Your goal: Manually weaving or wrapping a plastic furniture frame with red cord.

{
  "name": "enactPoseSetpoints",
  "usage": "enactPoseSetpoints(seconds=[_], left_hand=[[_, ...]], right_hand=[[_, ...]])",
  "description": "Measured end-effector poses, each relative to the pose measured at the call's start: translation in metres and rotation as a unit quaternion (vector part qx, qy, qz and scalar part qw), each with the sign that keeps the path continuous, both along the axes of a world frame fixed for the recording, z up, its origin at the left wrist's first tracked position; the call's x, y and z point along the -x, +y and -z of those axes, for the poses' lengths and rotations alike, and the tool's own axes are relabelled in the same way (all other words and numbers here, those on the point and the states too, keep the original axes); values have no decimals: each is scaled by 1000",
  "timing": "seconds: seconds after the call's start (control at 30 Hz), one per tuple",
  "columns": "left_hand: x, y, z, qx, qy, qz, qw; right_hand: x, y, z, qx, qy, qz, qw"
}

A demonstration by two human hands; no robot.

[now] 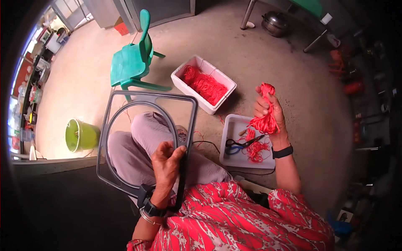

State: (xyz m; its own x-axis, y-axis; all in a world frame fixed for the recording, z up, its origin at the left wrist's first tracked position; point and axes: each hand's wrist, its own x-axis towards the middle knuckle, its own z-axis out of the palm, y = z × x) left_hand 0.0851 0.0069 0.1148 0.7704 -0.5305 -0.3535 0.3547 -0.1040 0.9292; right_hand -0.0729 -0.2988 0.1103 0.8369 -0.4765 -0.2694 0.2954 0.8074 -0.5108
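My left hand (166,164) grips the right side of a dark plastic frame (191,121), square outside with a round ring inside, tilted over my knees. Raised to the right, my right hand (274,115) is closed around a bundle of red cord (264,121), whose loops hang out below the fingers. Beneath that hand, a white tray (228,125) on the floor holds scissors (238,146) with black and blue handles and loose red cord (257,150). Beyond the tray stands a white foam box (201,102) with more red cord (205,85) in it.
A small green chair (127,65) stands past the frame. To the left is a lime-green bucket (88,136). A metal pot (274,23) sits at the back near table legs (248,14). Shelves with mixed goods line the left edge. A dark cable (207,143) runs by the tray.
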Motion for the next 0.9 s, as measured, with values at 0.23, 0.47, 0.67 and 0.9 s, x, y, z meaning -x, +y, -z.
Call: enactPoseSetpoints(seconds=[0.23, 0.47, 0.67, 0.9], left_hand=[[19, 2, 2, -99, -118, 74, 985], [29, 29, -7, -124, -248, 82, 957], [28, 31, -16, 9, -281, 30, 959], [13, 40, -26, 153, 119, 140, 971]], right_hand=[[-34, 37, -42, -36, -107, -84, 990], [-59, 102, -51, -113, -146, -178, 967], [-78, 151, -62, -36, -67, -211, 975], [-104, 177, -62, -71, -80, -239, 965]])
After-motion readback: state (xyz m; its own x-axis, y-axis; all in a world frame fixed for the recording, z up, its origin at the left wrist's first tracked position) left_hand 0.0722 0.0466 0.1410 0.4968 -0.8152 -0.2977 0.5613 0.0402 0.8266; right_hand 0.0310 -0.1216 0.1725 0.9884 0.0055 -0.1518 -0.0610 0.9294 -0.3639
